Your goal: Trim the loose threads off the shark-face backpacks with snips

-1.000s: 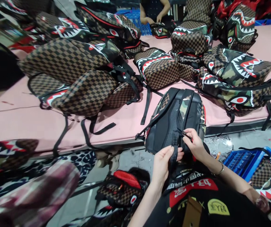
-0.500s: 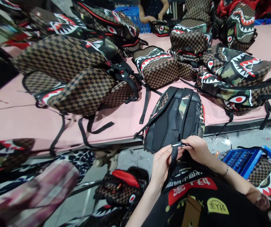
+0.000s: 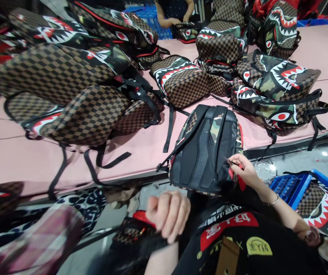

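A black-backed backpack (image 3: 199, 149) lies with its padded back and shoulder straps up, at the pink table's front edge and close to my body. At its lower right side, my right hand (image 3: 245, 170) is closed on a slim dark tool that looks like thread snips (image 3: 233, 163), its tip toward a strap. My left hand (image 3: 169, 214) is off the backpack, below its lower left corner. Its fingers are curled and smeared by motion; whatever they may hold is hidden. A dark blurred shape (image 3: 135, 248) lies just below and left of that hand.
Several checkered shark-face backpacks (image 3: 92, 114) cover the pink table (image 3: 141, 164), with more at the right (image 3: 281, 110). A blue crate (image 3: 321, 183) with another backpack stands at lower right. Plaid cloth (image 3: 52, 233) is at lower left. Across the table, a person's arms (image 3: 164, 19) show.
My left hand has let go of the strap and moved down and left. My right hand has shifted slightly right and up, still holding the slim tool. The view has turned slightly right.
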`<state>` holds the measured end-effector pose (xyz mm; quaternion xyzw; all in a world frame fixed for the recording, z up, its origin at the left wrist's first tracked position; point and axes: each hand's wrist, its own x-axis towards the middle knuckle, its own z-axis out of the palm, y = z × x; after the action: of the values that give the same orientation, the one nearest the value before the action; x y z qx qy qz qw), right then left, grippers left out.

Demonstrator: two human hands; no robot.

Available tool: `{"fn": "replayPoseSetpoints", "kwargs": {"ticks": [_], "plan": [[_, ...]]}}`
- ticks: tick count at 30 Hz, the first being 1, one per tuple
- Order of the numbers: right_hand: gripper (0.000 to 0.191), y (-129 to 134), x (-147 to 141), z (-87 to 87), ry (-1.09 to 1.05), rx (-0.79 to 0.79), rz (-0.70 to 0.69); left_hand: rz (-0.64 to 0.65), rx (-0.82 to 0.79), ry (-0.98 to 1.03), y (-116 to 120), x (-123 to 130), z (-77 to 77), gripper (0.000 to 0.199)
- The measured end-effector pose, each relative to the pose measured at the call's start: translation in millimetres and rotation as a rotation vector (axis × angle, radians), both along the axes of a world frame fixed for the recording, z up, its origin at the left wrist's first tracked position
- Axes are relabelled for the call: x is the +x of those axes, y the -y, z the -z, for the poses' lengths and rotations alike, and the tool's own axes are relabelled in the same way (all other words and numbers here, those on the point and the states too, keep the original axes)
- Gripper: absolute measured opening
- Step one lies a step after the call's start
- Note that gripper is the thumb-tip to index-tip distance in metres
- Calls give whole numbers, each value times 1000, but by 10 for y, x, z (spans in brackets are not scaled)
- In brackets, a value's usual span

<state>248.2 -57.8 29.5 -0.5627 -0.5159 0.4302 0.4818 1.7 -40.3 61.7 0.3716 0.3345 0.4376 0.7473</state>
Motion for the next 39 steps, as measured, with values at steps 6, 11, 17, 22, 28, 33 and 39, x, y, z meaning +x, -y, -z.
{"fn": "replayPoseSetpoints", "kwargs": {"ticks": [6,11,17,22,28,33,39], "plan": [[46,-36,201,328,69,-180,-225,214,109,-707,-190,343,178,41],[44,-76,166,371,142,-149,-251,306,275,-1130,-302,720,416,33],[14,-124,107,360,445,40,-199,104,199,-1005,-422,643,466,32],[19,-11,-119,518,332,256,-16,-290,-142,-308,-491,756,361,35],[20,-75,-54,420,249,227,180,-235,-241,-116,-417,963,298,39],[30,-242,109,179,392,538,-42,-225,-92,-293,-400,934,236,36],[30,-410,188,-3,771,760,-330,-152,64,-459,-446,870,172,36]]}}
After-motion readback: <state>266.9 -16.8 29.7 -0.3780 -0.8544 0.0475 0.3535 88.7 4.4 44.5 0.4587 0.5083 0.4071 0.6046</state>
